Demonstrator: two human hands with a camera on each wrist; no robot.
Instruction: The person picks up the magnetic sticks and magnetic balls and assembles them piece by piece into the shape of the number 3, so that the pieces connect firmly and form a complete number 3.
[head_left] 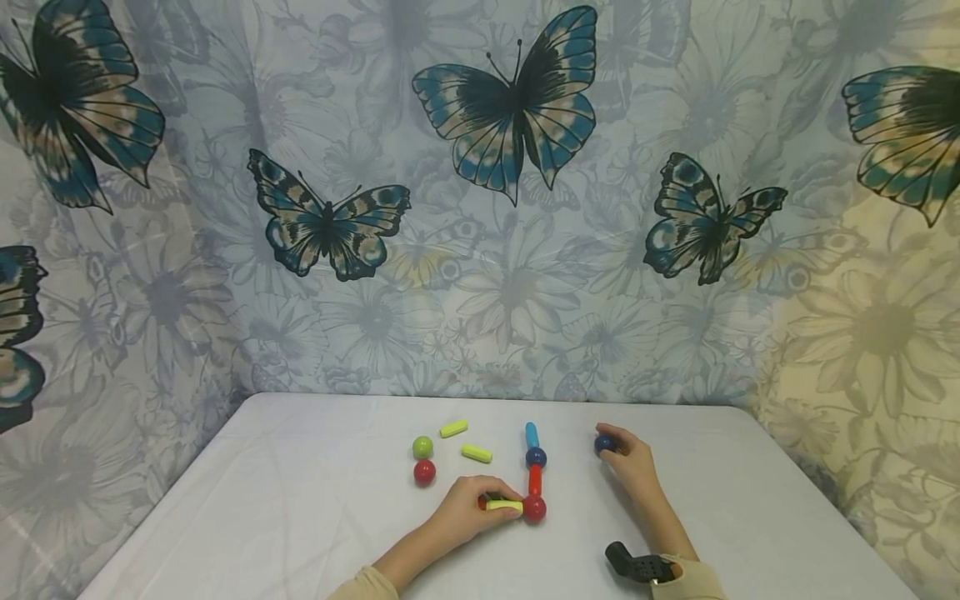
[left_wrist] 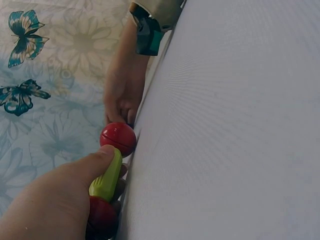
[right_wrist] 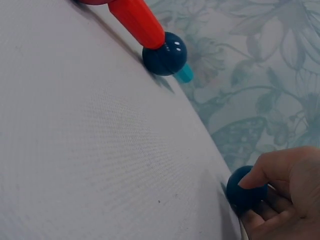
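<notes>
left hand [head_left: 462, 509] is gripping yellow stick [head_left: 506, 505], lower centre of frame, end touching red ball [head_left: 534, 509] | right hand [head_left: 635, 467] is pinching blue ball [head_left: 603, 444], right of lower centre | both are working over bench [head_left: 300, 483]

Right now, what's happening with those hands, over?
Left hand gripping ridged yellow-green rod between two red balls. Right hand holding shiny dark-blue ball. Between hands, possibly in the way: joined red rod, second dark-blue ball, light-blue rod.
</notes>
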